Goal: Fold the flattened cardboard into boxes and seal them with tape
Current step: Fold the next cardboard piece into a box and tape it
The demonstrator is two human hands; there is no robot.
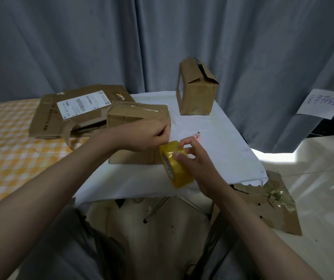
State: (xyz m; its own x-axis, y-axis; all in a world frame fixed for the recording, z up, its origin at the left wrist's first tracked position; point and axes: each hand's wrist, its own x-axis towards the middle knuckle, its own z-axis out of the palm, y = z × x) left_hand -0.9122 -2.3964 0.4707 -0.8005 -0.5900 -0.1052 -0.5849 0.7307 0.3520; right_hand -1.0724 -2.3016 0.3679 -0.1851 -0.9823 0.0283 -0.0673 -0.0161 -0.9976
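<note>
The right hand (192, 156) is gripping the tape roll (175, 164) near the table's (232, 150) front edge while the left hand (148, 136) is pinching its end beside the half-sealed box (138, 120); one box (196, 91) is standing folded at the far edge, flattened cardboard (77, 110) is waiting

Yellow tape roll (175, 164), brown cardboard boxes (196, 87), a white tablecloth (218, 146), orange-and-white checked cloth (10, 142), grey-blue curtains (81, 41), a pink cutter (197, 136).
</note>
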